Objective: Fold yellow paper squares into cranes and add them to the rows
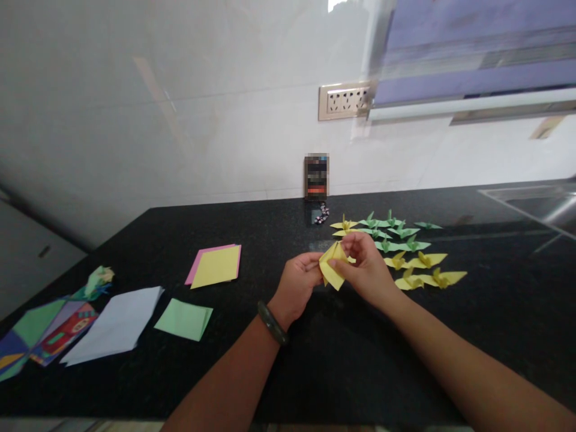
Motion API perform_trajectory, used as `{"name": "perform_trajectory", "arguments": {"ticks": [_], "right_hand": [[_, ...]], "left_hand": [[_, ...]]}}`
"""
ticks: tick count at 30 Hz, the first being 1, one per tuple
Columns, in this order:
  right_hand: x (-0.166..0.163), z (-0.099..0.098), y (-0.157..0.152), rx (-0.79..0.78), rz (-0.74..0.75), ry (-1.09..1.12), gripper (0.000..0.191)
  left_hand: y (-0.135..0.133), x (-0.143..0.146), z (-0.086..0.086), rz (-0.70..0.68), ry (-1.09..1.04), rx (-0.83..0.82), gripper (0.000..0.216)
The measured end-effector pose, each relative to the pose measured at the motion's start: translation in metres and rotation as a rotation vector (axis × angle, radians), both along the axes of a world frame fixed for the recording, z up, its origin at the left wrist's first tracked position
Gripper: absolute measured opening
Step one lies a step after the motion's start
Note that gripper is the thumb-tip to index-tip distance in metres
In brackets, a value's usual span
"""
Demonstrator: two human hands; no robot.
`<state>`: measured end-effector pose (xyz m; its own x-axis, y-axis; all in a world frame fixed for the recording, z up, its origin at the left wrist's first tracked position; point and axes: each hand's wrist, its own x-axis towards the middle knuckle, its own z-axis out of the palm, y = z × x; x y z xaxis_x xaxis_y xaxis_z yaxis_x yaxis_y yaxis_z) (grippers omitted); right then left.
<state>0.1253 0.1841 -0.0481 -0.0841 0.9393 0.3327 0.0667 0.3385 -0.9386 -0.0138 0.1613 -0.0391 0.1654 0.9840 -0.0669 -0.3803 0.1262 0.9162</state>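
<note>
Between my two hands is a partly folded piece of yellow origami paper [333, 277], raised over the dark countertop. My left hand [297, 282], with a dark bangle at the wrist, pinches its left side. My right hand [366, 267] grips its right side, thumb across the front and fingers at the top edge. Just beyond and to the right of my right hand stand several folded paper cranes: green cranes [390, 221] in the back rows and yellow cranes [437, 278] in the nearer rows. Another yellow crane [345, 224] sits behind my fingers, partly hidden.
Left of my hands lie yellow and pink paper squares [216, 267], a folded green sheet [184, 318], a white paper stack [119, 324] and a colourful packet [65, 333]. A phone-like object [317, 177] with a beaded strap [322, 213] leans against the wall below a socket panel [344, 101].
</note>
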Motion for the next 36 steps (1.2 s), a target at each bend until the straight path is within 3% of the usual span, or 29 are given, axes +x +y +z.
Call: {"name": "perform_trajectory", "arguments": {"ticks": [4, 10, 19, 28, 36], "right_hand": [[0.002, 0.006, 0.001, -0.126, 0.029, -0.098, 0.020], [-0.002, 0.009, -0.004, -0.199, -0.013, -0.007, 0.020], [-0.004, 0.004, -0.005, -0.166, -0.092, -0.126, 0.019], [-0.008, 0.009, -0.010, -0.317, -0.013, 0.071, 0.020], [-0.008, 0.012, -0.009, -0.299, 0.008, 0.116, 0.024]], "left_hand": [[0.000, -0.002, -0.001, -0.055, -0.059, -0.035, 0.023], [0.002, -0.002, -0.004, -0.079, -0.253, -0.131, 0.022], [-0.001, 0.001, -0.010, -0.104, -0.180, -0.136, 0.034], [-0.004, 0.002, -0.002, -0.066, -0.026, -0.053, 0.031], [-0.004, 0.002, -0.002, 0.022, 0.098, -0.017, 0.028]]}}
